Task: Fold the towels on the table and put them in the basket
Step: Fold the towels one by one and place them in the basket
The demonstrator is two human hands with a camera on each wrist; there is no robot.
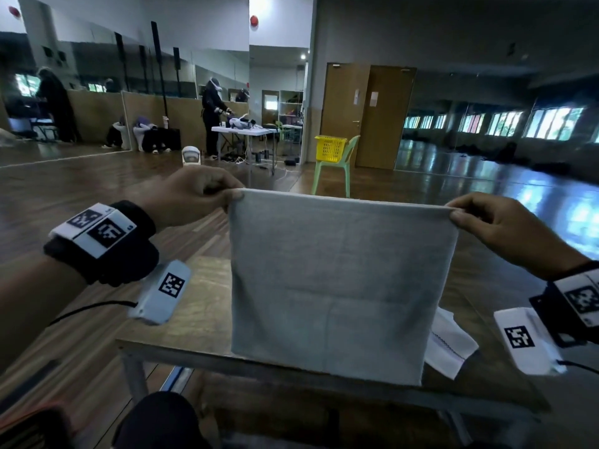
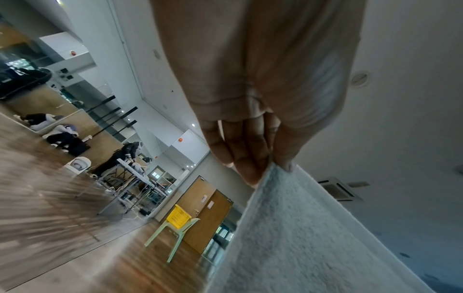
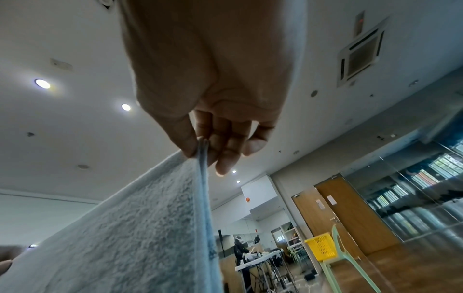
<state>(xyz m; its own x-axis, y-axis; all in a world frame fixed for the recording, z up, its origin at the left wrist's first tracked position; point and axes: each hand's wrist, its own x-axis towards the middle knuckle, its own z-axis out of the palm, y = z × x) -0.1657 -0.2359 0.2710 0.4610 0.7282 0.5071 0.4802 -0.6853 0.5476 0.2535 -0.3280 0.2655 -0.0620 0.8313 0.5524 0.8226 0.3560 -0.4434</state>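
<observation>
A large hall like a dance studio: a polished wooden floor [image 1: 97, 176], a mirrored wall [image 1: 97, 92], wooden double doors [image 1: 369, 115], a row of windows [image 1: 518, 123] and ceiling air-conditioning unit [image 3: 360, 53].

Pretty dim hall overall, most of the light comes from the windows [image 1: 551, 123] on the right, which blow out and throw a bluish glare across the glossy wood floor [image 1: 534, 202]. A few recessed ceiling lights [image 3: 42, 83] show up as bright flared dots in the right wrist view, and the wide lenses bend straight lines hard near the edges. The left wrist view has the floor [image 2: 50, 214] smeared into streaks on its left side, and in both wrist views the palm up close is soft and washed out.
</observation>
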